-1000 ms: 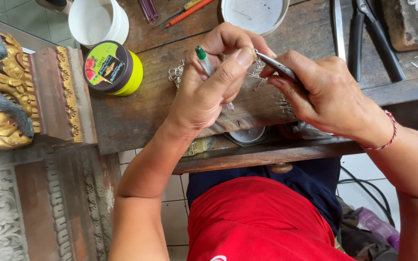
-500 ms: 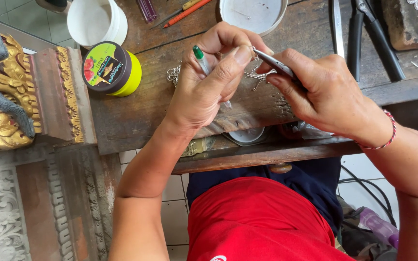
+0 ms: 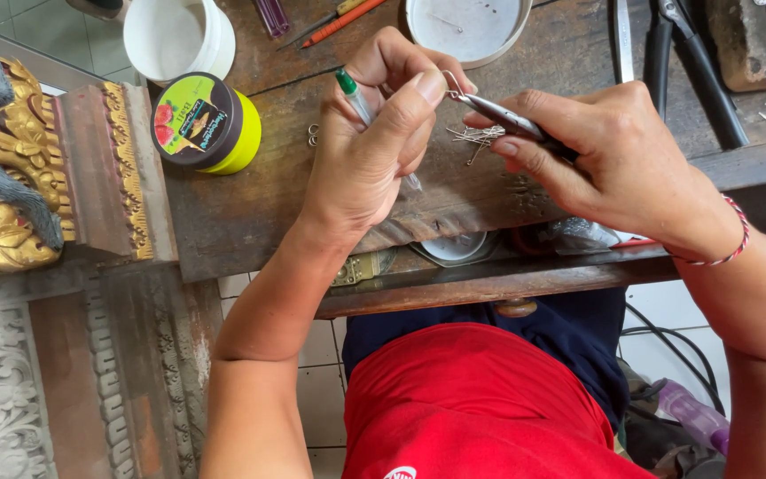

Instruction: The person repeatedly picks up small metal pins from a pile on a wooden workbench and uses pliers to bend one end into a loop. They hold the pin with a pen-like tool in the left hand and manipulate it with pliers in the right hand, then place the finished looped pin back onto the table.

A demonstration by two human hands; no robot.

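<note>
My left hand (image 3: 374, 142) is closed around a thin pen-like tool with a green tip (image 3: 352, 93), and its thumb and forefinger pinch a small wire loop (image 3: 450, 84). My right hand (image 3: 613, 155) grips small metal pliers (image 3: 503, 115) whose tip meets that loop. Both hands hover over a worn wooden bench (image 3: 250, 200). A little pile of thin metal pins (image 3: 474, 136) lies on the bench just under the pliers. A red cord bracelet (image 3: 727, 253) is on my right wrist.
A round tub with a dark lid and yellow-green side (image 3: 206, 122), a white cup (image 3: 175, 35) and a shallow white dish (image 3: 467, 27) stand at the back. Black-handled pliers (image 3: 693, 62) lie at the right. A carved gilded wooden piece (image 3: 11, 177) sits at the left.
Both hands have shifted slightly up and left together; the pliers tip now meets the wire loop at my left thumb, and the pins beneath are more exposed.
</note>
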